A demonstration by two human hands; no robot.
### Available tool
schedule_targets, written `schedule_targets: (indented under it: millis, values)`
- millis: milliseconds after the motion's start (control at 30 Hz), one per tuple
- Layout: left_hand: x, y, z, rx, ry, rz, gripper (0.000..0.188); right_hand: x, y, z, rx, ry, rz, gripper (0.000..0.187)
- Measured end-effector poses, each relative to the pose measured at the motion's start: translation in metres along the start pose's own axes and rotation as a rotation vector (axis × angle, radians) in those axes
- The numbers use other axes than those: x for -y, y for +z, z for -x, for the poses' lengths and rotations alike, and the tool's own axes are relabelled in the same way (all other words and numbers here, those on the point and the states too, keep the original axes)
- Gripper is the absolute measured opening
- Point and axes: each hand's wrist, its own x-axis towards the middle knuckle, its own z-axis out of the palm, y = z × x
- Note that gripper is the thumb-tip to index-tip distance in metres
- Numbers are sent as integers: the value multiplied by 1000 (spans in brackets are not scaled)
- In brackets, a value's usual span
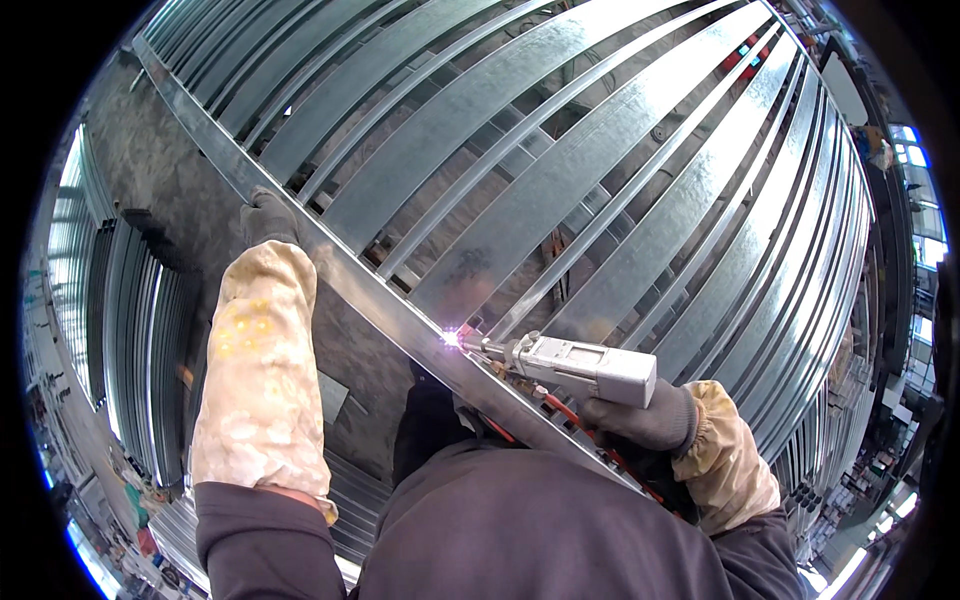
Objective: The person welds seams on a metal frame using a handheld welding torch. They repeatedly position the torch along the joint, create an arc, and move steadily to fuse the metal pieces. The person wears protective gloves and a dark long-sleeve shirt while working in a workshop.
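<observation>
My right hand (645, 415), in a dark grey glove, is closed round the grip of a silver handheld welding gun (580, 366). The gun's nozzle points left, and a bright violet-white spark (452, 338) glows at its tip, where a flat slat (500, 240) meets the long edge rail (365, 295) of a metal frame. My left hand (268, 217), gloved as well, grips that same rail farther up and to the left. Its fingertips are partly hidden. A red hose (560, 408) and cable run below the gun near my right hand.
Wide slats and narrow bars alternate across the frame, with gaps showing the floor beneath. At the left stand stacked metal profiles (135, 340). A red object (745, 58) lies under the far slats. More metal bars (350, 500) lie beside my body, below the left arm.
</observation>
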Motion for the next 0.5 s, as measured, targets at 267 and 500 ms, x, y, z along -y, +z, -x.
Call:
schedule_targets:
  millis: [267,500]
  values:
    - [0,-2,-3,42,-1,47,63,-6,15,-1,-62,-232,109,49]
    - [-18,-17,16,85,-45,-20,62,-1,33,18,-94,-115,71,52]
